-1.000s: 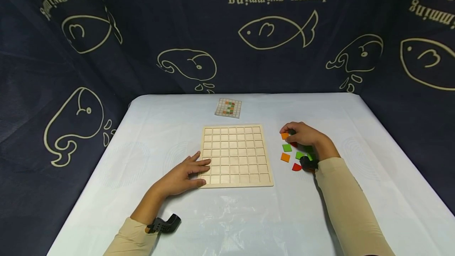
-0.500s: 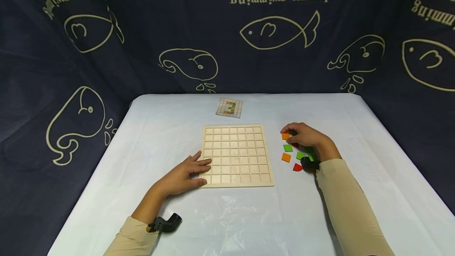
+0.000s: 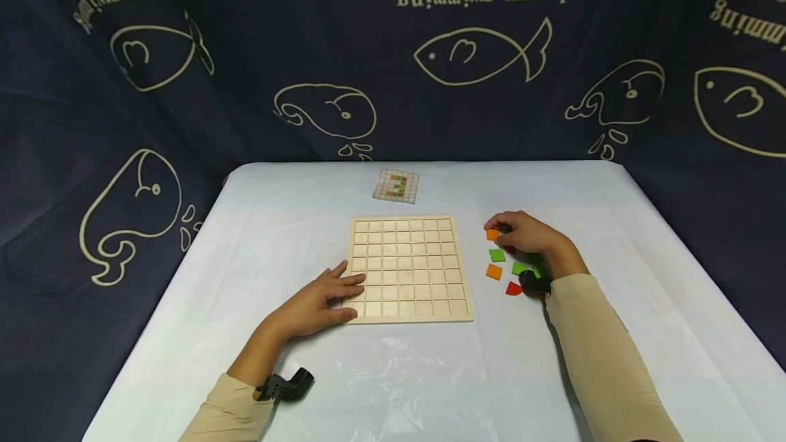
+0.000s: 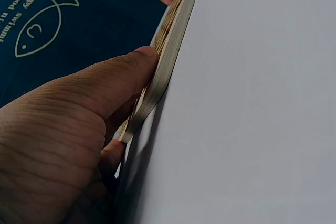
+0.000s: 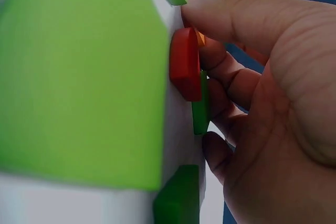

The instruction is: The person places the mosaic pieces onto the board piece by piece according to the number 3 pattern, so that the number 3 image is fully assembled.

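My left hand (image 3: 322, 300) rests with spread fingers on the left edge of a pale wooden grid board (image 3: 405, 258). In the left wrist view its thumb (image 4: 126, 72) lies along the board's rim. To the right of the board, my right hand (image 3: 527, 232) pinches an orange square tile (image 3: 492, 234) between thumb and fingers, low at the table. Close under that hand, the right wrist view shows a red curved tile (image 5: 185, 64) and a dark green tile (image 5: 200, 103). Part of the orange tile is hidden by the thumb.
Around the right wrist lie a light green square tile (image 3: 497, 255), another orange square tile (image 3: 494, 271), a red rounded tile (image 3: 514, 288) and several green ones. Behind the board is a small pattern card (image 3: 396, 186). A dark fish-print curtain (image 3: 344, 39) backs the white table (image 3: 393, 380).
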`<state>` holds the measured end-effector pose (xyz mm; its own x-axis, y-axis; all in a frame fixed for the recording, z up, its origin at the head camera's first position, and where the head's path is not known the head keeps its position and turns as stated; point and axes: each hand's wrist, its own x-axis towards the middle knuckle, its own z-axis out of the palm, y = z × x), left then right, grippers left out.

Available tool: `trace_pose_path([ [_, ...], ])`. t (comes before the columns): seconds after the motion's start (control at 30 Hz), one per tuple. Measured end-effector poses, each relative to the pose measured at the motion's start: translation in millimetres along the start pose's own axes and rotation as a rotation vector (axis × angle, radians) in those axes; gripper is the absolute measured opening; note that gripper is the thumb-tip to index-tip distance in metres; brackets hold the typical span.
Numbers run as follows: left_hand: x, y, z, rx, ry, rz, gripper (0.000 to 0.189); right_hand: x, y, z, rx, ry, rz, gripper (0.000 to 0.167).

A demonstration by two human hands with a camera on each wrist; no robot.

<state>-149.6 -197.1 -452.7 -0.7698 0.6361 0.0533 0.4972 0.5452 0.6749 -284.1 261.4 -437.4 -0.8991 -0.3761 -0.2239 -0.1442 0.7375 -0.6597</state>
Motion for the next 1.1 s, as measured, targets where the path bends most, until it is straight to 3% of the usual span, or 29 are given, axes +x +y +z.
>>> trace_pose_path([
  [1.1,0.2,-0.2,-0.4,-0.005,0.007,0.006,0.051,-3.1,-2.4,0.7,-0.014,0.022,-0.018,0.03],
])
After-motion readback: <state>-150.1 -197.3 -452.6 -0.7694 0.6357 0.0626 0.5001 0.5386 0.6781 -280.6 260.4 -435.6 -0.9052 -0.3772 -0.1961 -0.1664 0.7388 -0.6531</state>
